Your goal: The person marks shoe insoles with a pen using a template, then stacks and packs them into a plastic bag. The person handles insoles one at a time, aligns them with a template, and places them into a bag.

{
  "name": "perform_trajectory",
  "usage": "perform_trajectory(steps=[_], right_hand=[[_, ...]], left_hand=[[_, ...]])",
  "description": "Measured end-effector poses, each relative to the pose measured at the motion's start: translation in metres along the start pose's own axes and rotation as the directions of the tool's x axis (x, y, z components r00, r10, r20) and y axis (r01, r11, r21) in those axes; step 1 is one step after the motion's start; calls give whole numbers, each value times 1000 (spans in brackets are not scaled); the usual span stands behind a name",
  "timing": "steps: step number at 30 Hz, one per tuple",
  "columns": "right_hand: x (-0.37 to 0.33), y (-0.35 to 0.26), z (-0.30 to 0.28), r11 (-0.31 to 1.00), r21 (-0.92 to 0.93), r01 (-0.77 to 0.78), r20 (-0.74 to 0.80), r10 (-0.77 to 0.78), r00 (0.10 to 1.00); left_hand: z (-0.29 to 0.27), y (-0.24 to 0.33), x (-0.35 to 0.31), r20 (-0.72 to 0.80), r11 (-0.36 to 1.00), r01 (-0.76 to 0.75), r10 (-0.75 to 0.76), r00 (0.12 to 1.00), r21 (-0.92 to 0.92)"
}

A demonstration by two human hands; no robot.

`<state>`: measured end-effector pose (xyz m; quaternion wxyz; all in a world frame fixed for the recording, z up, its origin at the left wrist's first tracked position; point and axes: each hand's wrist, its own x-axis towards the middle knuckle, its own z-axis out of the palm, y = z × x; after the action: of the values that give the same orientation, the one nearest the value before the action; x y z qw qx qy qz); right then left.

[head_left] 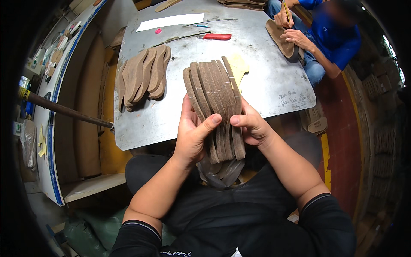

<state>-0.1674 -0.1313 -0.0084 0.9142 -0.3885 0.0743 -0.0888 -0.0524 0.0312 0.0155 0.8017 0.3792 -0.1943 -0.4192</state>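
Observation:
A thick stack of brown cork-like shoe insoles (216,92) stands on edge between my hands, above the near edge of the metal table (274,96). My left hand (195,130) clasps its left side, and my right hand (252,124) presses on the right side. Both thumbs lie toward me against the lower part. Thin pale marks run across the insole edges. Below them, in my lap, is a clear plastic bag (220,173) with more brown pieces inside. Left of my hands, a fanned group of similar insoles (145,77) lies on the table.
Behind the stack lie yellow paper (238,68), a red-handled cutter (217,37), a pink scrap (158,31) and a white paper strip (171,22). At the far right, a co-worker in blue (332,38) marks an insole (280,39) with a pencil. A shelf (79,81) stands left.

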Motion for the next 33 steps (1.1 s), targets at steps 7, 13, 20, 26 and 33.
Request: perform_trajectory(steps=[7, 13, 20, 26, 33], right_hand=[[3, 0, -25, 924, 358, -133, 213, 58, 975], [-10, -13, 4, 998, 3, -68, 54, 68, 996], [-45, -62, -11, 952, -294, -89, -32, 83, 996], [-130, -93, -19, 932, -250, -263, -173, 224, 959], [-65, -30, -24, -295, -901, -317, -416, 795, 441]], left_hand=[[1, 0, -2, -1, 995, 20, -20, 1000, 94], [-3, -8, -8, 93, 964, 3, -29, 995, 265], [-10, -3, 1, 267, 641, -322, 185, 946, 697], [-24, -35, -65, 25, -23, -26, -44, 999, 999], [-58, -77, -92, -347, -272, 259, -356, 868, 927]])
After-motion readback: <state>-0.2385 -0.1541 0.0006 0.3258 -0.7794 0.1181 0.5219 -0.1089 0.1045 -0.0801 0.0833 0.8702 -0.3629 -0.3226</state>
